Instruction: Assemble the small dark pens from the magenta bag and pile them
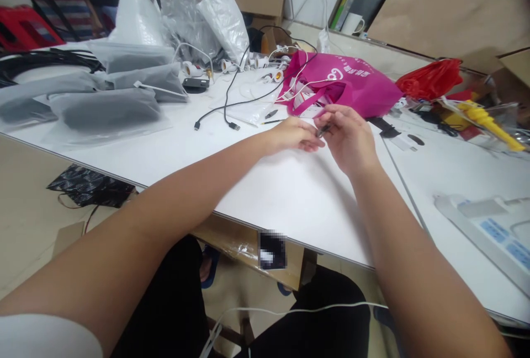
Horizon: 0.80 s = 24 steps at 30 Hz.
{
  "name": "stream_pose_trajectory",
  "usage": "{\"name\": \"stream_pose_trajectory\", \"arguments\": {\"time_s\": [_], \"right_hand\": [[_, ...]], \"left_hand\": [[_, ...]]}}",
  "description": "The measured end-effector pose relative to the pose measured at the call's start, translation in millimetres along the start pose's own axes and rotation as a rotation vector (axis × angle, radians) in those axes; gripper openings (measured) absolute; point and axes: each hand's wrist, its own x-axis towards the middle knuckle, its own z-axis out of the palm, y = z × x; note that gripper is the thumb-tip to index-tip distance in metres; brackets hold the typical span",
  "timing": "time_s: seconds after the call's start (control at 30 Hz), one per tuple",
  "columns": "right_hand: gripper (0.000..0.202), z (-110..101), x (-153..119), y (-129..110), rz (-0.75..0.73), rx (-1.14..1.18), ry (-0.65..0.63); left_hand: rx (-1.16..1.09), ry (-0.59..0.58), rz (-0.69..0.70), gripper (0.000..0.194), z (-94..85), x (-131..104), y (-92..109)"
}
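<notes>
My left hand [292, 134] and my right hand [350, 137] meet above the white table, in front of a magenta bag [358, 85]. Between their fingertips is a small dark object [323, 131], too small and too covered to name. My right hand pinches it with thumb and fingers. The fingers of my left hand are bent inward against it from the other side. Just beyond the left hand lie a thin dark pen-like stick [272, 122] and a small dark grey piece [271, 113]. Black cables with USB plugs [234, 126] rest left of these.
Frosted bags with dark contents [107, 112] lie at the left. White lamp sockets [260, 62] and clear plastic bags [226, 16] stand behind. A red bag [430, 79] and yellow item [480, 115] are at right. A white device [476, 225] sits at the right edge.
</notes>
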Motion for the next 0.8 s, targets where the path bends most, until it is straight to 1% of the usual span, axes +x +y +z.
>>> {"name": "stream_pose_trajectory", "arguments": {"time_s": [0.03,0.1,0.23,0.33,0.37,0.4,0.43,0.5,0.53,0.57,0.6,0.63,0.67,0.73,0.8], "right_hand": [[0.014,-2,0,3,0.012,-0.016,-0.012],[0.011,-4,0,6,0.029,-0.038,-0.018],[0.009,0,-3,5,0.042,-0.048,0.008],[0.007,2,-3,3,0.058,-0.068,0.026],[0.006,3,-3,3,0.064,-0.072,0.036],[0.005,3,-3,3,0.069,-0.073,0.048],[0.004,3,-3,3,0.073,-0.070,0.063],[0.005,3,-3,4,0.079,-0.055,0.095],[0.007,3,-3,4,0.084,-0.049,0.110],[0.009,3,-3,5,0.093,-0.046,0.124],[0.010,3,-3,5,0.103,-0.046,0.136],[0.010,4,-3,5,0.113,-0.050,0.144],[0.010,4,-3,5,0.123,-0.055,0.151],[0.011,5,-3,6,0.142,-0.064,0.160],[0.014,7,-3,6,0.166,-0.066,0.170]], "left_hand": [[-0.059,-0.024,-0.002,0.013,0.5,-1,0],[-0.114,-0.011,-0.018,0.012,-1.7,0,-2],[-0.020,0.126,-0.112,0.012,-8.7,4,-8],[0.086,0.160,-0.100,0.010,-13.2,8,-9],[0.150,0.190,-0.062,0.009,-16.7,9,-7],[0.243,0.248,0.004,0.010,-22.0,11,-5],[0.357,0.331,0.085,0.012,-29.5,12,-3],[0.656,0.513,0.294,0.020,-49.8,13,2],[0.786,0.573,0.343,0.023,-61.2,13,3],[0.884,0.610,0.346,0.026,-72.3,13,4],[0.956,0.618,0.317,0.027,-82.0,12,3],[1.009,0.596,0.269,0.027,-89.6,12,2],[1.061,0.548,0.245,0.028,-94.8,11,0],[1.150,0.445,0.214,0.026,-98.6,10,-6],[1.204,0.396,0.215,0.020,-96.9,12,-11]]}}
